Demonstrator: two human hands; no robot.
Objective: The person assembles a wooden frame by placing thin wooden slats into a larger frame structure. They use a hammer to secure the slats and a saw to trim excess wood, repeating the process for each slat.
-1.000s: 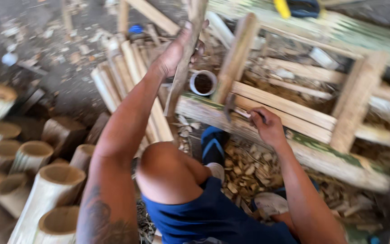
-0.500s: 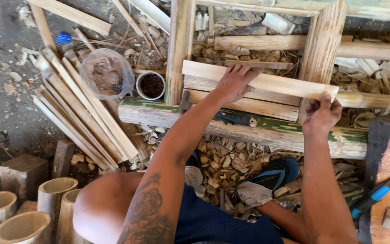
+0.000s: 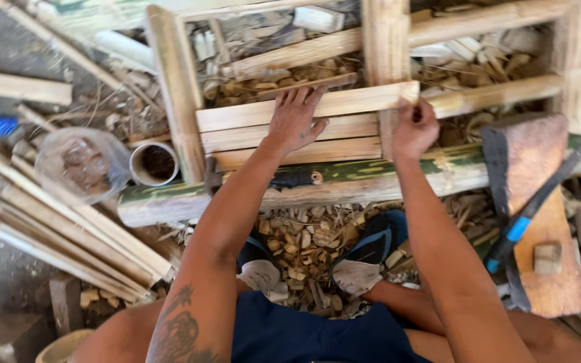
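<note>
Since earlier frame: top slat (image 3: 344, 102) shifted onto frame at centre. Left hand (image 3: 295, 119) flat, released, pressing slat; right hand (image 3: 412, 128) clenched on its right end. Three slats laid; fixing apparently left. Hammer (image 3: 539, 198) idle, right.

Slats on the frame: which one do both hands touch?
The top slat. Left hand lies flat on it, right hand grips its right end; the two slats below lie untouched.

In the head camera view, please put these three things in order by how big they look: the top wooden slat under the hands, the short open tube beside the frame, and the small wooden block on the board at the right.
1. top wooden slat
2. short open tube
3. small wooden block

The gaps in size look clear.
</note>
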